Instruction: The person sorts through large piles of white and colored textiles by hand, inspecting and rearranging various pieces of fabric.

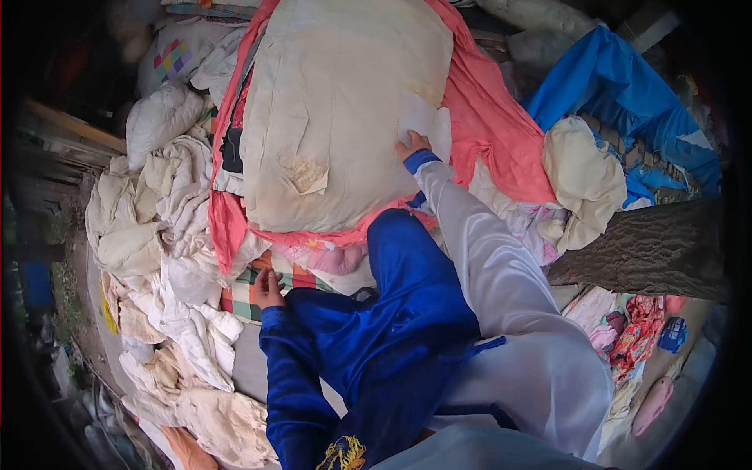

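Observation:
A large cream padded quilt (345,102) lies flat on a pink cloth (493,117), with a torn, worn patch near its lower middle. On the quilt's right edge rests my right hand (413,145), its fingers apart on a pale white patch (424,119). My left hand (269,288) is raised beside my left knee, fingers loosely curled and apart, with nothing visible in it. Just below that hand is a green, red and white checked cloth (239,301). A pink bundle (337,259) shows between the quilt and my legs.
Heaps of white and cream bedding (184,196) are piled along the left. To the right are a blue tarp (619,78), a cream bundle (583,176) and a thick tree trunk (650,251). A red patterned cloth (638,333) lies at the lower right.

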`<state>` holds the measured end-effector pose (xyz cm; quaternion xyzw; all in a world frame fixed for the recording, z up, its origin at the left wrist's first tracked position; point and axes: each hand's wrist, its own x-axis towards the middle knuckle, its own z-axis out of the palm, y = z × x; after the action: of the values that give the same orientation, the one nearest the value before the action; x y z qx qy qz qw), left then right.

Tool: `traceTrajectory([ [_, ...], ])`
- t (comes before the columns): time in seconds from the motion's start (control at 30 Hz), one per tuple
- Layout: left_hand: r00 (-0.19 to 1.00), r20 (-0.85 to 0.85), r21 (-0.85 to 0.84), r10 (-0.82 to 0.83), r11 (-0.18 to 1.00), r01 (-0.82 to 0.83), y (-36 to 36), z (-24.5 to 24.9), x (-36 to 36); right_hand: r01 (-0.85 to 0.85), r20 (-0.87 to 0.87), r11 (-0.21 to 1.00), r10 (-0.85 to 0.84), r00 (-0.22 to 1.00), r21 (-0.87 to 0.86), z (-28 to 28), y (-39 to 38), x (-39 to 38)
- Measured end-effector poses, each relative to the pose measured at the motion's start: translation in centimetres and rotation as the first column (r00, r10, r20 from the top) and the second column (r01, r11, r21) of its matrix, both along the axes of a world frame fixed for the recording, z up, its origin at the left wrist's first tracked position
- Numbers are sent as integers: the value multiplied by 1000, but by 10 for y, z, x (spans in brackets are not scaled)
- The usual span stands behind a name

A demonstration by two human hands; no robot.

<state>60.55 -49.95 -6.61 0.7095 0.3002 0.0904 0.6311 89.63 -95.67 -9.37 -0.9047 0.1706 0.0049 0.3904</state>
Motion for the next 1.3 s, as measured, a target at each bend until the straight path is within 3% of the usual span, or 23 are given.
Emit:
traceTrajectory([
  [0.07,996,30,60,-86,995,84,-26,9,20,-21,61,1000,22,998,-14,3,-10,19],
  [0.2,960,-122,164,-251,949,269,-64,27,16,-127,73,991,129,989,-28,9,-41,63],
  [0.3,931,-152,260,-332,895,362,-85,37,2,-316,53,945,320,946,-81,12,-66,97],
  [0.33,928,-168,257,-334,894,368,-89,43,1,-334,127,938,344,930,-92,10,-70,105],
  [0.43,929,-167,310,-331,877,368,-89,35,-1,-383,86,910,399,913,-157,25,-74,116],
  [0.53,929,-129,346,-346,863,369,-86,27,0,-324,13,924,334,943,-204,35,-70,108],
  [0.63,916,-191,363,-352,842,399,-85,24,2,-294,86,952,301,950,-85,31,-69,88],
  [0.73,916,-203,260,-345,883,391,-74,7,2,-244,-52,962,252,966,123,25,-69,94],
  [0.83,935,-172,248,-311,904,347,-75,21,25,-182,47,972,176,983,148,19,-59,91],
  [0.87,948,-119,334,-296,887,319,-73,21,38,-165,105,985,158,982,59,5,-52,88],
  [0.9,959,-64,421,-278,864,278,-69,20,55,-145,170,989,148,974,-25,-6,-40,80],
  [0.97,977,14,551,-212,817,170,-67,33,94,-289,171,941,318,932,-175,-3,-10,28],
  [1.0,973,80,665,-218,738,111,-64,37,115,-343,187,921,375,908,-186,-9,4,-6],
  [1.03,962,140,760,-236,649,48,-62,39,136,-435,132,891,450,883,-128,5,12,-44],
  [1.1,965,132,752,-225,657,50,-65,44,175,-551,202,827,562,802,-116,-19,7,-109],
  [1.13,966,125,749,-226,660,58,-64,48,186,-559,10,812,566,825,169,-41,-1,-132],
  [1.17,980,41,745,-193,659,98,-66,56,192,-480,-230,825,550,803,299,-50,-13,-151],
  [1.2,986,-42,736,-164,662,142,-71,71,196,-459,-158,837,518,841,298,-31,-25,-180],
  [1.23,983,-126,722,-136,667,185,-79,89,199,-360,-3,852,390,921,381,-53,-38,-208],
  [1.27,954,-299,616,-41,755,225,-92,113,198,-269,-255,922,341,905,279,-64,-57,-224],
  [1.3,968,-228,607,-107,762,227,-97,108,198,-165,-304,917,284,909,363,-60,-65,-236],
])
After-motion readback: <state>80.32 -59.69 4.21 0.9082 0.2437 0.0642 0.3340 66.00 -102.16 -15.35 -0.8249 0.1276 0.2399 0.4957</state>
